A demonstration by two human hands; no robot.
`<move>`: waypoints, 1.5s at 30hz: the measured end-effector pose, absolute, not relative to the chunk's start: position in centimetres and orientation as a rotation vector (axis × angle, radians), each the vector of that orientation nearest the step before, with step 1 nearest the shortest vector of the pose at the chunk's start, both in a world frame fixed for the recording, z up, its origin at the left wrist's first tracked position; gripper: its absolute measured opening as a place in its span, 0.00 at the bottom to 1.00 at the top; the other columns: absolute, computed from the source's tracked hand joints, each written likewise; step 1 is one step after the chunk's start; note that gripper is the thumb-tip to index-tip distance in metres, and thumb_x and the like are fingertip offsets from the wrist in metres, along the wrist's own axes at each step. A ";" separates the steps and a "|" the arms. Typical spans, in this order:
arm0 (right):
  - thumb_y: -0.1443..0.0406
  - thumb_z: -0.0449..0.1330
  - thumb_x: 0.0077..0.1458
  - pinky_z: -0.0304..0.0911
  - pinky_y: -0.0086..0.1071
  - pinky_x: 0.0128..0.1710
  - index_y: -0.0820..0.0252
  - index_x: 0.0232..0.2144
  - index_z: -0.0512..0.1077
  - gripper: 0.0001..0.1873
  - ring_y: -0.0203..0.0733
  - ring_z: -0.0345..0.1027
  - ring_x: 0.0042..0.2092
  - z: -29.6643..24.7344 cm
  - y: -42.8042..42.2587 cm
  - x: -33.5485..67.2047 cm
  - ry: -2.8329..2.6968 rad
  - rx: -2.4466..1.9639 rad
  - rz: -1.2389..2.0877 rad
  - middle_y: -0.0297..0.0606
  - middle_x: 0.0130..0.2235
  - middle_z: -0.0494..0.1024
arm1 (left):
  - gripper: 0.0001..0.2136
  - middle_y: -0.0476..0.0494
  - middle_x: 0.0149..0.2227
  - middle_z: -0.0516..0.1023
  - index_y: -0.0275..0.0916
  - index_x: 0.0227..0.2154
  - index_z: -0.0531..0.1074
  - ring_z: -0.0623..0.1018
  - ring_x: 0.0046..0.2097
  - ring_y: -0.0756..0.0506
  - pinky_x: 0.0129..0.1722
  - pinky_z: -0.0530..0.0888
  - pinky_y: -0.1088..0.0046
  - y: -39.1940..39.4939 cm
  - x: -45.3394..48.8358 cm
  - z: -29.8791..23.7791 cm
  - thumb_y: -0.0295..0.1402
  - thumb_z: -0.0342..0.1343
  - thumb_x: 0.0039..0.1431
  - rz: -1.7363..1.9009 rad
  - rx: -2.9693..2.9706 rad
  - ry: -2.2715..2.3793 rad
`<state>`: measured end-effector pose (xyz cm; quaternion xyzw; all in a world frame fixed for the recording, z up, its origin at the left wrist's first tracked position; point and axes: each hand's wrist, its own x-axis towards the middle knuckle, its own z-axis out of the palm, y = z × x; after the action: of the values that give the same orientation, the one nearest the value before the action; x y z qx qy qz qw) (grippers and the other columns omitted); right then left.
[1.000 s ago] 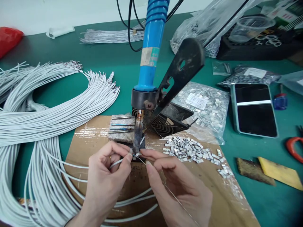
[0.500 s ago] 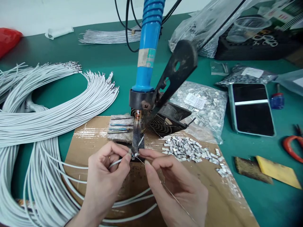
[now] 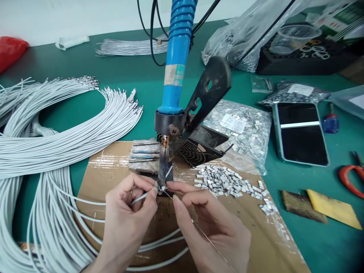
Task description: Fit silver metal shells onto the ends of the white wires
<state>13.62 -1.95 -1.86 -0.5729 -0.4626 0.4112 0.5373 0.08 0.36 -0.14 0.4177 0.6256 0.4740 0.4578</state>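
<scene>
The tiny piece (image 3: 162, 187) at the soldering iron (image 3: 176, 68) tip is too small to identify. The iron's handle leaves the top edge.

The iron (image 3: 178, 57) is showing a ribbed, glossy blue plastic handle over a scorched, dull metal tip; its stand (image 3: 212, 85) is looking like worn, matt black metal. The wires (image 3: 71, 140) at 9 o'clock are wearing smooth white plastic. The solder (image 3: 210, 242) is gleaming as thin bare metal. The board (image 3: 113, 167) is showing brown cardboard under glossy tape. At 3 o'clock bright metal clips (image 3: 224, 180) are glinting near a crinkled clear plastic bag (image 3: 241, 129).
</scene>
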 end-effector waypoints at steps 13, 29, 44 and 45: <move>0.68 0.64 0.61 0.62 0.20 0.20 0.54 0.26 0.72 0.10 0.41 0.82 0.46 -1.5 -1.9 13.5 -1.080 -1.372 0.990 0.36 0.42 0.87 | 0.06 0.50 0.33 0.82 0.38 0.24 0.76 0.74 0.26 0.56 0.24 0.68 0.88 0.3 -0.2 0.0 0.24 0.66 0.54 1.115 1.051 1.548; 0.69 0.65 0.60 0.71 0.23 0.26 0.55 0.26 0.73 0.10 0.45 0.83 0.44 -1.7 -1.8 13.7 -1.094 -1.356 0.965 0.41 0.41 0.87 | 0.06 0.49 0.32 0.82 0.38 0.24 0.76 0.77 0.28 0.53 0.26 0.70 0.85 0.3 -0.1 0.2 0.23 0.66 0.52 1.108 1.041 1.559; 0.70 0.65 0.60 0.76 0.28 0.41 0.55 0.27 0.74 0.10 0.42 0.83 0.44 -1.7 -1.8 13.6 -1.077 -1.328 0.967 0.38 0.40 0.87 | 0.06 0.49 0.30 0.80 0.37 0.21 0.75 0.68 0.25 0.55 0.21 0.60 0.83 0.2 1.4 0.9 0.25 0.67 0.47 1.220 0.870 1.637; 0.70 0.65 0.60 0.76 0.27 0.40 0.55 0.27 0.74 0.10 0.42 0.83 0.44 -1.8 -1.8 13.6 -1.077 -1.322 0.970 0.38 0.40 0.87 | 0.06 0.49 0.30 0.80 0.37 0.21 0.75 0.69 0.24 0.56 0.22 0.61 0.84 0.2 1.3 0.9 0.25 0.67 0.47 1.223 0.867 1.636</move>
<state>13.57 -1.83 -1.76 -0.5601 -0.4563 0.4110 0.5560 1.32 0.19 0.90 0.3498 0.6603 0.4934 0.4452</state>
